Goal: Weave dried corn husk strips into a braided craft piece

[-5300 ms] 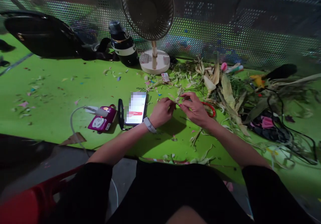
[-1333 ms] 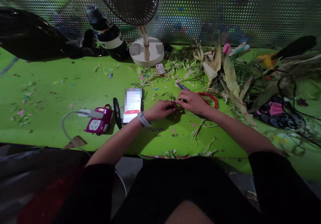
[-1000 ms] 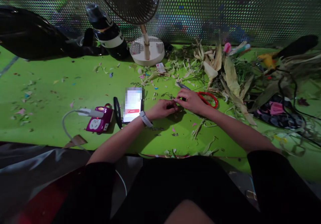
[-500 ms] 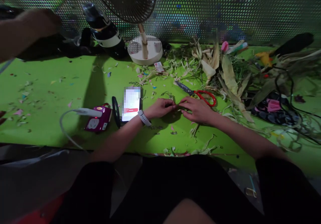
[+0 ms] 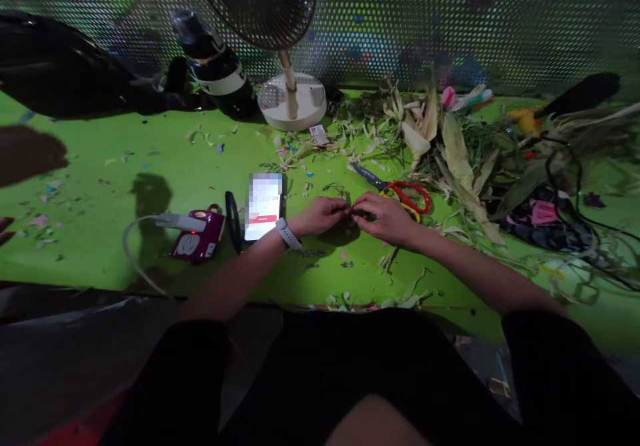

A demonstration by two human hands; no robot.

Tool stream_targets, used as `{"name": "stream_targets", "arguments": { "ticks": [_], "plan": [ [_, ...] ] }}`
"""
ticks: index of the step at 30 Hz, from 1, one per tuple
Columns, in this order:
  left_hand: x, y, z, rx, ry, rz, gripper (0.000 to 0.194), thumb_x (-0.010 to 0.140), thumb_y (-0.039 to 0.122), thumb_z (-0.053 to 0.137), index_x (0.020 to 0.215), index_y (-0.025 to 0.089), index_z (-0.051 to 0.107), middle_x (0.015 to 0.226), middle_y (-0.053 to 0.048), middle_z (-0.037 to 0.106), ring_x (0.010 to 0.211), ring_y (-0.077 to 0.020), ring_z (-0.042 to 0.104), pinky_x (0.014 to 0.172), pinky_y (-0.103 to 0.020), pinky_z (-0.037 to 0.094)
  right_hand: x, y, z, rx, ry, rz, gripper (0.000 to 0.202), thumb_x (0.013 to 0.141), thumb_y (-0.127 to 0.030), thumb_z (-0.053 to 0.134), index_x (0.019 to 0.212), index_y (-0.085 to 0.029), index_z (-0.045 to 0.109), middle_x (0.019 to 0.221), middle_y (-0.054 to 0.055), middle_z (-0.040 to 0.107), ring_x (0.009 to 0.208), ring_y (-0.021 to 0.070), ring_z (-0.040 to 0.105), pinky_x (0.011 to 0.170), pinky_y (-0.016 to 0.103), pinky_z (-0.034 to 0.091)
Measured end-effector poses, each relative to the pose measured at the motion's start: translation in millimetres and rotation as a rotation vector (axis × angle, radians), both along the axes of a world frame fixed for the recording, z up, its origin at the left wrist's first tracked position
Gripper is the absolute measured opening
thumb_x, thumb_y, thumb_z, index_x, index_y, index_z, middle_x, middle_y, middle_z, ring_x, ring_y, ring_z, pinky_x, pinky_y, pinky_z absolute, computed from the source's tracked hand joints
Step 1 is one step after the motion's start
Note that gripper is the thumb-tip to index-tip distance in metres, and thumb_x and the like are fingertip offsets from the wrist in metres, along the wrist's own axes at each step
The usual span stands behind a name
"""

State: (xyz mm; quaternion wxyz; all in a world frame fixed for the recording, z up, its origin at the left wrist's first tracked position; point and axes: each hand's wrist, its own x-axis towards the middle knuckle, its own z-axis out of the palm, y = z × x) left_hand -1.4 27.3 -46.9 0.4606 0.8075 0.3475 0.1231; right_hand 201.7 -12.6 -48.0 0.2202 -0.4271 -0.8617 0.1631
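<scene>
My left hand (image 5: 324,215) is closed in a pinch over the middle of the green table, a pale band on its wrist. Its fingertips meet those of my right hand (image 5: 384,218), whose thumb and forefinger curl together as well. Whatever lies between the fingertips is too small and dark to make out. Just behind my right hand are scissors (image 5: 407,194) with red handles and dark blades. A lit phone (image 5: 264,209) stands left of my left wrist. Strips of dry corn husk (image 5: 457,149) lie beyond my right hand.
A fan (image 5: 293,103) and a dark bottle (image 5: 220,76) stand along the perforated back panel. At left are a purple power adapter (image 5: 199,236) with a white cable and another person's hand (image 5: 30,156). A black cord (image 5: 575,173) runs at right. Scraps litter the green table (image 5: 100,253).
The other person's hand at far left has come down from the back toward the table. My fingertips stay together, with my right hand shifted slightly left and its fingers more curled.
</scene>
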Motion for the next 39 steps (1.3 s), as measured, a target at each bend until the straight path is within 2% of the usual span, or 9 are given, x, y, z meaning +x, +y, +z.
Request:
{"name": "stream_targets", "arguments": {
  "ticks": [5, 9, 13, 15, 21, 25, 31, 39],
  "plan": [
    [0, -1, 3.0, 0.011, 0.014, -0.007, 0.023, 0.088, 0.029, 0.045, 0.071, 0.016, 0.053, 0.060, 0.003, 0.050, 0.058, -0.0094, 0.044, 0.060, -0.022, 0.035, -2, -2, -0.5, 0.028, -0.006, -0.002, 0.020, 0.088, -0.028, 0.055, 0.092, -0.016, 0.070, 0.093, 0.009, 0.070, 0.077, 0.0171, 0.062, 0.065, 0.028, 0.044],
    [0, -2, 3.6, 0.015, 0.032, 0.010, 0.025, 0.088, 0.032, 0.045, 0.072, 0.016, 0.055, 0.062, 0.002, 0.053, 0.059, -0.0101, 0.046, 0.060, -0.023, 0.036, -5, -8, 3.7, 0.176, -0.131, -0.019, 0.020, 0.090, -0.026, 0.053, 0.088, -0.017, 0.070, 0.089, 0.008, 0.071, 0.074, 0.0172, 0.061, 0.065, 0.030, 0.040],
    [1, -2, 3.4, 0.013, 0.047, 0.025, 0.021, 0.088, 0.030, 0.046, 0.079, 0.016, 0.059, 0.067, 0.000, 0.059, 0.062, -0.0106, 0.050, 0.061, -0.023, 0.038, -6, -11, 5.8, 0.304, -0.198, 0.004, 0.017, 0.087, -0.022, 0.055, 0.083, -0.018, 0.070, 0.096, 0.008, 0.072, 0.075, 0.0177, 0.060, 0.067, 0.031, 0.038],
    [0, -2, 3.5, 0.014, 0.051, 0.024, 0.022, 0.089, 0.031, 0.046, 0.081, 0.015, 0.060, 0.068, 0.000, 0.060, 0.063, -0.0109, 0.051, 0.062, -0.023, 0.039, -5, -11, 6.2, 0.310, -0.198, -0.004, 0.016, 0.086, -0.021, 0.055, 0.082, -0.019, 0.070, 0.099, 0.007, 0.071, 0.075, 0.0172, 0.060, 0.067, 0.031, 0.039],
    [0, -1, 2.1, 0.032, 0.043, -0.005, 0.026, 0.089, 0.033, 0.045, 0.077, 0.015, 0.059, 0.066, 0.001, 0.057, 0.061, -0.0102, 0.048, 0.062, -0.023, 0.037, -4, -11, 6.7, 0.289, -0.197, -0.051, 0.018, 0.087, -0.025, 0.054, 0.091, -0.015, 0.068, 0.091, 0.010, 0.071, 0.080, 0.0207, 0.060, 0.070, 0.033, 0.040],
    [0, -1, 1.0, 0.047, 0.036, 0.004, 0.026, 0.089, 0.033, 0.045, 0.073, 0.016, 0.056, 0.062, 0.002, 0.053, 0.059, -0.0101, 0.045, 0.061, -0.023, 0.035, -6, -11, 5.7, 0.359, -0.232, -0.009, 0.020, 0.089, -0.024, 0.051, 0.089, -0.014, 0.069, 0.091, 0.009, 0.073, 0.078, 0.0204, 0.060, 0.071, 0.034, 0.037],
    [0, -1, 1.8, 0.054, 0.035, -0.010, 0.025, 0.089, 0.032, 0.045, 0.075, 0.016, 0.058, 0.064, 0.001, 0.055, 0.060, -0.0108, 0.046, 0.061, -0.024, 0.035, -6, -12, 2.5, 0.380, -0.258, 0.039, 0.022, 0.090, -0.022, 0.049, 0.084, -0.015, 0.069, 0.087, 0.010, 0.072, 0.076, 0.0201, 0.058, 0.069, 0.036, 0.033],
    [1, -2, 3.0, 0.060, 0.041, -0.013, 0.024, 0.089, 0.031, 0.045, 0.076, 0.016, 0.059, 0.065, 0.001, 0.056, 0.060, -0.0105, 0.047, 0.061, -0.023, 0.036, -1, -14, 2.6, 0.387, -0.184, 0.064, 0.018, 0.087, -0.016, 0.051, 0.083, -0.016, 0.068, 0.085, 0.009, 0.070, 0.076, 0.0195, 0.057, 0.070, 0.035, 0.036]
  ]
}}
